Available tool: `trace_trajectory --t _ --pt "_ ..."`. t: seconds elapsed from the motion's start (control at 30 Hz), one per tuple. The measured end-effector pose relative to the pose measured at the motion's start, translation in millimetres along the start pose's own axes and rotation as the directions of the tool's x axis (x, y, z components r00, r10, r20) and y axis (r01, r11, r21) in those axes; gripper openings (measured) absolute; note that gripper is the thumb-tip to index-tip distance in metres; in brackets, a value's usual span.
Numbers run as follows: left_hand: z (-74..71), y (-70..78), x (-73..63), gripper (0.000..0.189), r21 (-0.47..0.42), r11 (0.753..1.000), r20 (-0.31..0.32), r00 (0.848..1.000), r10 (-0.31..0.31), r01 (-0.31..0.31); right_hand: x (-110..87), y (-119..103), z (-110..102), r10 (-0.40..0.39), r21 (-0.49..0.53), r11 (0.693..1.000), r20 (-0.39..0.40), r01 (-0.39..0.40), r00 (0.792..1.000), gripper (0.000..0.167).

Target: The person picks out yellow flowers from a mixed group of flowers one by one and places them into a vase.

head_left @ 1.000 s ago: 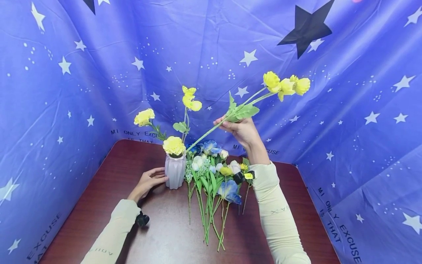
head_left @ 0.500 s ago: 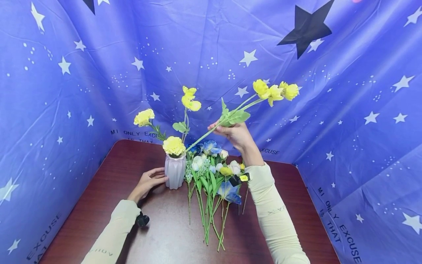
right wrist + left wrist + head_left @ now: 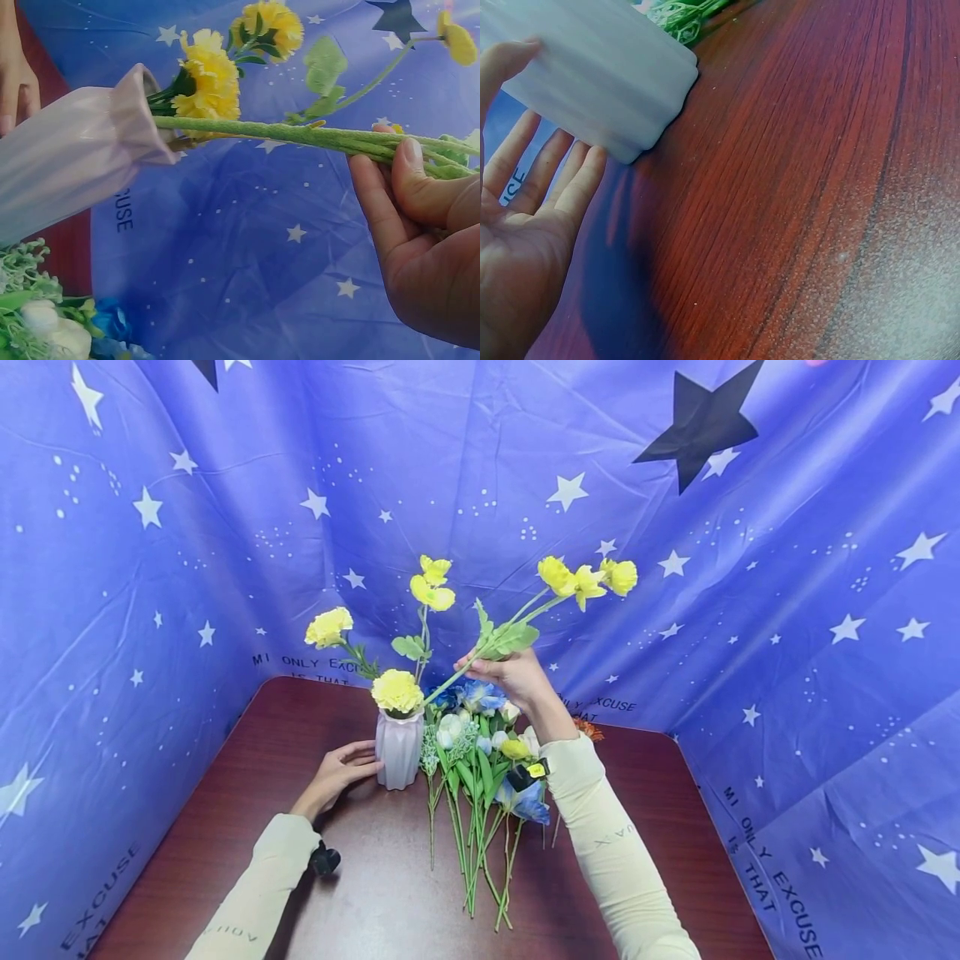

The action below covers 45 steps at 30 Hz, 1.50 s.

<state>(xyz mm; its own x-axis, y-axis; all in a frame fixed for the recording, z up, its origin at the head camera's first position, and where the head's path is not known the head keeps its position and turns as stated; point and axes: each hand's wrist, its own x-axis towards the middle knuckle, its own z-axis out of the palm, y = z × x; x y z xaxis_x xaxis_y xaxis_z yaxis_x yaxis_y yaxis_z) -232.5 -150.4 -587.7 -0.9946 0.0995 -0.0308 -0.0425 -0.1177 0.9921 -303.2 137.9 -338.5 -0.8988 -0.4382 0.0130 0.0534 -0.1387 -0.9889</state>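
My right hand [image 3: 517,677] pinches the green stem [image 3: 300,135] of a branching yellow flower [image 3: 587,583], its leaves close above the fingers. The stem slants down to the left, and its lower end is inside the mouth of a pale lilac ribbed vase [image 3: 399,750]. My left hand [image 3: 345,772] touches the vase's left side with fairly straight fingers; in the left wrist view the thumb lies on one face and the fingertips meet its side. Standing in the vase are two yellow carnations [image 3: 397,691] and another yellow flower [image 3: 432,585].
Right of the vase, a pile of blue, white and yellow flowers [image 3: 480,768] lies on the brown table [image 3: 225,827], stems toward me. An orange flower [image 3: 588,729] shows behind my right forearm. A blue star-patterned cloth [image 3: 480,468] surrounds the table.
My right hand has moved left and slightly down with the yellow flower, so its blooms are lower and nearer the vase. The orange flower has come into sight. My left hand stays put.
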Motion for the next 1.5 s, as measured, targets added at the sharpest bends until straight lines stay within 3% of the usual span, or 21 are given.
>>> trace_trajectory --t 0.53,0.83,1.5 --pt "0.1 -1.7 -0.6 0.06 0.004 1.0 0.002 1.0 0.005 -0.005 6.1 17 13 0.021 -0.035 0.999 -0.037 -0.022 0.999 0.034" --pt "0.4 -2.6 -0.5 0.06 0.002 1.0 -0.001 1.0 0.0 0.0 9.0 25 21 0.043 -0.053 0.998 -0.047 -0.045 0.998 0.021" --pt "1.6 -0.4 -2.3 0.061 0.029 0.999 -0.016 1.0 -0.016 0.016 9.7 32 35 0.056 -0.015 0.998 -0.108 -0.058 0.993 0.021"
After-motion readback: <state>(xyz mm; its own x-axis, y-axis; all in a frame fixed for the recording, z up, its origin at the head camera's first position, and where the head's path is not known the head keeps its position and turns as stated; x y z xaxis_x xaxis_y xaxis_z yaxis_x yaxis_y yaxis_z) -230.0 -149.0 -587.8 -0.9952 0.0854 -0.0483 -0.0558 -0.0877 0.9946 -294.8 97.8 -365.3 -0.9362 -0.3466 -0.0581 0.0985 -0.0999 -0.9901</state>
